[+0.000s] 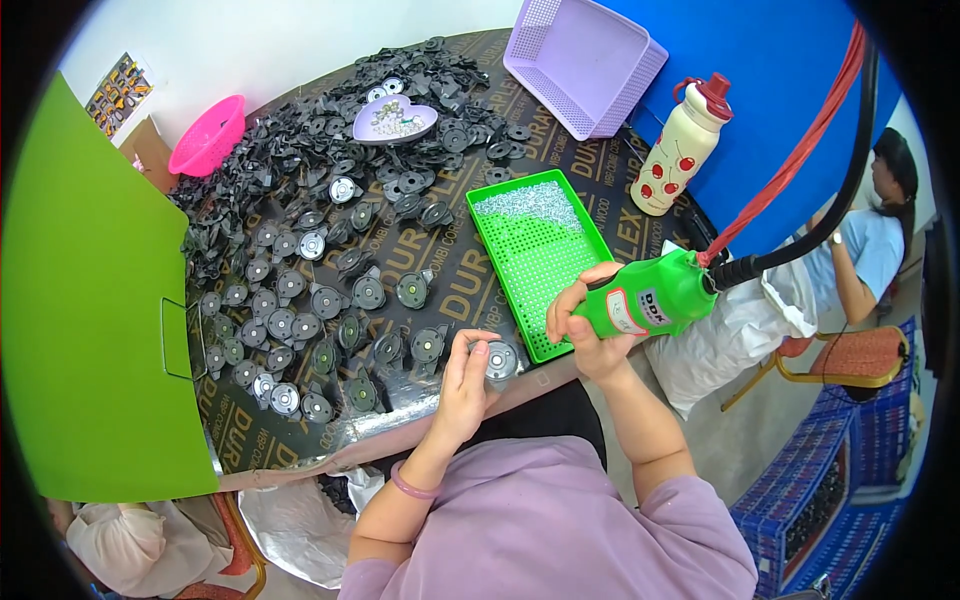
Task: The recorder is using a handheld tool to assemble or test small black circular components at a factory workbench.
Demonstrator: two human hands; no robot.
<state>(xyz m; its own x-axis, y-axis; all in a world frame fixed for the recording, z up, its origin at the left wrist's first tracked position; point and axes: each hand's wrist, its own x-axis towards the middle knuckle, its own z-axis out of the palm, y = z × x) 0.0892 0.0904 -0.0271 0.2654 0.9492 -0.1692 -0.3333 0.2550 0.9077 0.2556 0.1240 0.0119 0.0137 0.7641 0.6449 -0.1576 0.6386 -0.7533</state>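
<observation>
At the table's front edge my left hand [463,388] is closed on a round dark part [501,361] with a silver-grey centre. My right hand [596,335] wraps round a green electric screwdriver [655,294], whose black cable rises at the right. Its tip is hidden behind my fingers. Between the hands and the far side lies a green perforated tray [519,282] with a heap of small silvery screws [535,203] at its far end. Several similar round parts [368,291] are spread on the table to the left of my hands.
Black parts [260,165] pile up at the back, with a lilac heart-shaped dish [395,122] on them. A pink basket [207,135], lilac basket [600,75] and cream bottle [682,145] stand around. A green panel [120,320] borders the left; another person [868,240] sits at the right.
</observation>
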